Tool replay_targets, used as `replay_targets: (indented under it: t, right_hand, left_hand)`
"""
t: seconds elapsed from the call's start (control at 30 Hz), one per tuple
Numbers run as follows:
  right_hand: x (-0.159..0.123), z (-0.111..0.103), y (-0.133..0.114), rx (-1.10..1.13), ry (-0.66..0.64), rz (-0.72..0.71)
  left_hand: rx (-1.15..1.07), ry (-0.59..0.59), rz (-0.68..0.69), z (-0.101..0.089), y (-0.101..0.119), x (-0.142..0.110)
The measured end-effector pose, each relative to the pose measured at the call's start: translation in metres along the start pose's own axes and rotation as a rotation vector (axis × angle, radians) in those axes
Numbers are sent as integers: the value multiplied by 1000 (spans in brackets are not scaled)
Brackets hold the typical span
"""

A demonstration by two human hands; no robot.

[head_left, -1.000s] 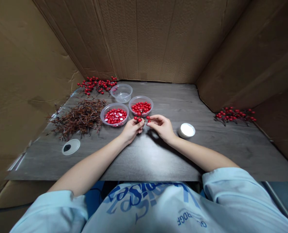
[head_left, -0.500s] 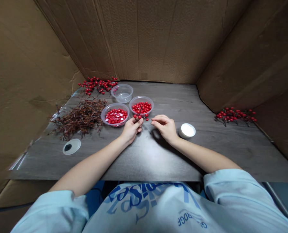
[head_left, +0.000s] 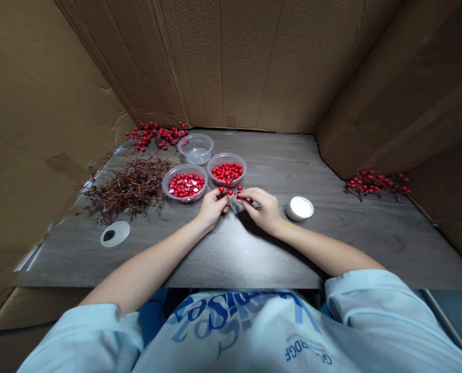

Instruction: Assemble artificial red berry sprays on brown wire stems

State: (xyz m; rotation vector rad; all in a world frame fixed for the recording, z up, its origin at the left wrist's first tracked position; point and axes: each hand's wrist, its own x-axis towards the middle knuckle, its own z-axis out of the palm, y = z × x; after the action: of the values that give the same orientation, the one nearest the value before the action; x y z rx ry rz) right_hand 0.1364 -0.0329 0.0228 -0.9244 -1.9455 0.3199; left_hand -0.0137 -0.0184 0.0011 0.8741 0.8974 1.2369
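Between my hands, over the middle of the table, is a small artificial berry sprig (head_left: pixel 229 192) with several red berries on short stems. My left hand (head_left: pixel 212 209) pinches its stem with thumb and forefinger. From the other side, my right hand (head_left: pixel 262 208) has its thumb and forefinger closed on a red berry (head_left: pixel 239 189) at the sprig's right tip. Just beyond my left hand stand a clear bowl (head_left: pixel 164 185) of red berries with white bits among them and a second clear bowl (head_left: pixel 245 168) of red berries. Fingers partly cover the sprig's stem.
A pile of brown twigs (head_left: pixel 131 189) lies at the left, with a round lid (head_left: pixel 119 234) before it. Finished berry sprigs (head_left: pixel 156 135) lie at the back left, others (head_left: pixel 376 184) far right. A clear cup (head_left: pixel 196 150) and a small white-filled cup (head_left: pixel 301 208) stand nearby. Cardboard walls (head_left: pixel 246 67) enclose the table.
My right hand has moved slightly left, and its fingertips now meet the sprig's right side. The sprig has turned a little in my left hand. The other things have stayed put.
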Motion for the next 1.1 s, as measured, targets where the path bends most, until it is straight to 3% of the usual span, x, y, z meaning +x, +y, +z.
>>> replay_targets:
  t: [0.5, 0.63, 0.73, 0.9, 1.1]
  right_hand:
    - [1, -3, 2, -26, -23, -12]
    - [11, -18, -3, -17, 1, -5]
    - [20, -34, -2, -49, 9, -74]
    - [23, -55, 7, -171, -70, -171]
    - [11, -71, 10, -206, -183, -158]
  left_hand:
    - [41, 8, -2, 2, 1, -2]
    - [36, -90, -99, 2, 9, -4]
    - [59, -146, -170, 3, 13, -6]
    - [154, -253, -214, 9, 9, -9]
    - [270, -374, -235, 20, 5, -13]
